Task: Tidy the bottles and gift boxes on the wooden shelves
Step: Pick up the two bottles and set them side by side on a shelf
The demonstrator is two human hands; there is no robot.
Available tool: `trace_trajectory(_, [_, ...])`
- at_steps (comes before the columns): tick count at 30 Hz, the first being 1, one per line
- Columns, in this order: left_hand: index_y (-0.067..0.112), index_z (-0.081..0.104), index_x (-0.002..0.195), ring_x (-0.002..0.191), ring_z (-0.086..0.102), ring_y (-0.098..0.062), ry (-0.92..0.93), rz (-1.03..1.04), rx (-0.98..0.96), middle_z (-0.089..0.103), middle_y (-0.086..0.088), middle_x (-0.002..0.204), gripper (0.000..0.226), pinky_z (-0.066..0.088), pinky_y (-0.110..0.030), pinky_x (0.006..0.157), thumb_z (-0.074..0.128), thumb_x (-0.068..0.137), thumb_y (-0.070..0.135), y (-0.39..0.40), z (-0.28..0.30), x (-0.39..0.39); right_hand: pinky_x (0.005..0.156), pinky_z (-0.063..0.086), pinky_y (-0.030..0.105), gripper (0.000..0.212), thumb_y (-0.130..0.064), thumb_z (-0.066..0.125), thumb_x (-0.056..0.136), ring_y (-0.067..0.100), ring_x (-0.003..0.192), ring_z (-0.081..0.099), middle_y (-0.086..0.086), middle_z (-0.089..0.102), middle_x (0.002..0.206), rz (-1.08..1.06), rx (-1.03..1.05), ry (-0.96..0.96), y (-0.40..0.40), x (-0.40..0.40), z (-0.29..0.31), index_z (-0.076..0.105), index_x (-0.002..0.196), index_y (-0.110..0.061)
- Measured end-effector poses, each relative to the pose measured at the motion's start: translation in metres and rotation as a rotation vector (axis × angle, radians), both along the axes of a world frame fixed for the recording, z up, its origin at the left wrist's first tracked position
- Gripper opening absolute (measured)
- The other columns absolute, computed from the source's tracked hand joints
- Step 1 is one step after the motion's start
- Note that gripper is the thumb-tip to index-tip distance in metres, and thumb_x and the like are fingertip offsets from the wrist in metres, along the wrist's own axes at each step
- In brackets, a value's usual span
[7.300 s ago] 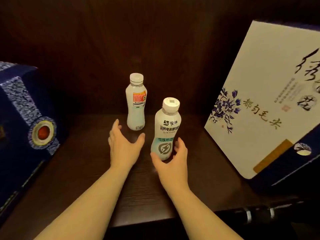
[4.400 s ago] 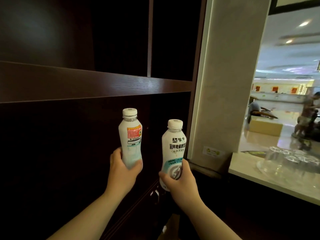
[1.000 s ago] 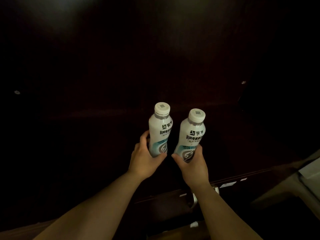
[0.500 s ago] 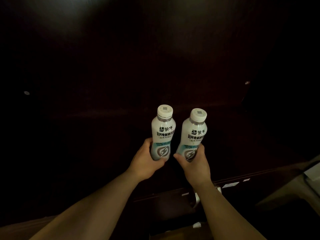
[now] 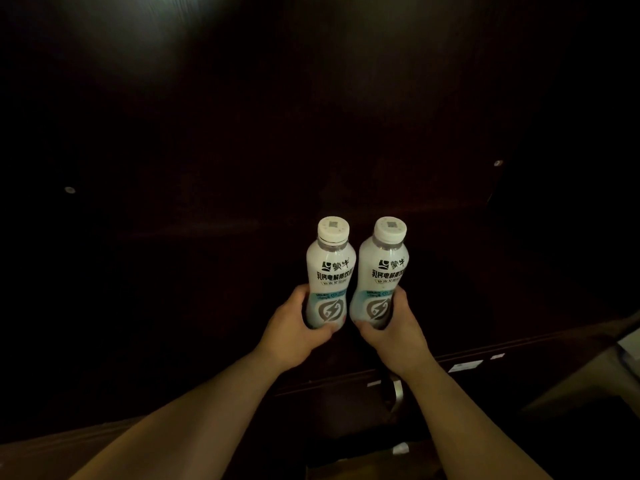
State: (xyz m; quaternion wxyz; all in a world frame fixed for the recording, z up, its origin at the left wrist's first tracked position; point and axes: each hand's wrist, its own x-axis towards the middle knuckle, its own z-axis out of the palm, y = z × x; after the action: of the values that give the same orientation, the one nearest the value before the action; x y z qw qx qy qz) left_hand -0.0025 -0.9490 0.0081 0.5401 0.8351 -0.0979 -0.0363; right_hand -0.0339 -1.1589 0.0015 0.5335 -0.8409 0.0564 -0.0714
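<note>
Two white drink bottles with white caps stand upright side by side inside a dark wooden shelf compartment (image 5: pixel 214 237). My left hand (image 5: pixel 294 327) grips the lower part of the left bottle (image 5: pixel 330 271). My right hand (image 5: pixel 394 329) grips the base of the right bottle (image 5: pixel 382 271). Both labels face me, with black lettering and a grey lightning emblem. The bottles almost touch. In the dim light I cannot tell whether their bases rest on the shelf board.
The compartment is very dark, with small metal shelf pins on the left wall (image 5: pixel 69 189) and right wall (image 5: pixel 498 163). The shelf's front edge (image 5: pixel 485 351) carries small white stickers. A metal handle (image 5: pixel 396 393) sits below it. A pale surface (image 5: pixel 623 341) shows at far right.
Both hands have moved the two bottles a little to the right and closer together; the left bottle's label has turned to face me fully.
</note>
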Motion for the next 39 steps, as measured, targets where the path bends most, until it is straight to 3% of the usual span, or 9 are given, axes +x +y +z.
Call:
trace_trajectory(3, [0.03,0.049,0.133,0.107,0.062,0.004,-0.01,-0.018,-0.011,0.065,0.016,0.119,0.083,0.052,-0.023,0.089,0.081,0.06,0.052,0.0,0.0,-0.008,0.082,0.054,0.017,0.076,-0.025,0.085,0.078,-0.007,0.104,0.065,-0.015,0.069,0.116,0.05,0.015,0.004,-0.004,-0.004,0.001,0.043,0.14,-0.034])
trace_trajectory(7, [0.038,0.048,0.13,0.107,0.06,0.009,-0.006,-0.027,-0.024,0.064,0.02,0.118,0.081,0.051,-0.016,0.085,0.08,0.058,0.057,-0.003,-0.001,-0.02,0.076,0.049,0.005,0.075,-0.022,0.086,0.078,-0.012,0.103,0.063,-0.016,0.07,0.115,0.084,0.031,0.019,-0.011,-0.013,0.002,0.043,0.137,-0.039])
trace_trajectory(12, [0.045,0.047,0.125,0.105,0.059,0.013,-0.006,-0.038,-0.018,0.065,0.022,0.116,0.074,0.049,-0.01,0.081,0.083,0.061,0.052,-0.008,-0.004,-0.03,0.083,0.049,0.01,0.076,-0.025,0.086,0.078,-0.012,0.108,0.061,-0.024,0.069,0.116,0.093,0.011,0.033,-0.02,-0.028,-0.001,0.041,0.136,-0.047])
trace_trajectory(18, [0.047,0.042,0.132,0.114,0.056,0.009,-0.014,-0.061,0.009,0.059,0.024,0.124,0.081,0.05,-0.025,0.095,0.083,0.062,0.053,-0.007,-0.005,-0.03,0.076,0.045,0.0,0.086,-0.025,0.088,0.075,-0.023,0.106,0.054,-0.025,0.063,0.119,0.073,0.008,0.039,-0.021,-0.032,-0.001,0.036,0.14,-0.047])
trace_trajectory(21, [0.042,0.039,0.139,0.122,0.052,0.0,-0.022,-0.07,0.027,0.052,0.017,0.137,0.093,0.048,-0.03,0.1,0.086,0.06,0.05,-0.003,-0.007,-0.03,0.083,0.04,0.004,0.1,-0.025,0.09,0.073,-0.024,0.109,0.048,-0.029,0.052,0.129,0.077,0.022,0.043,-0.023,-0.034,0.001,0.029,0.148,-0.046])
trace_trajectory(27, [0.062,0.038,0.123,0.115,0.053,0.013,-0.027,-0.07,0.008,0.054,0.025,0.128,0.073,0.047,-0.015,0.093,0.081,0.065,0.048,0.001,-0.01,-0.033,0.073,0.034,-0.009,0.09,-0.025,0.085,0.079,-0.041,0.099,0.037,-0.042,0.048,0.117,0.077,-0.042,0.06,-0.025,-0.038,-0.002,0.027,0.141,-0.054])
trace_trajectory(39, [0.061,0.042,0.12,0.114,0.056,0.009,-0.015,-0.074,-0.02,0.059,0.02,0.127,0.07,0.048,-0.013,0.089,0.082,0.064,0.047,0.001,-0.013,-0.028,0.079,0.038,-0.001,0.084,-0.035,0.084,0.078,-0.035,0.107,0.042,-0.04,0.054,0.12,0.064,-0.059,0.068,-0.023,-0.039,-0.001,0.031,0.139,-0.057])
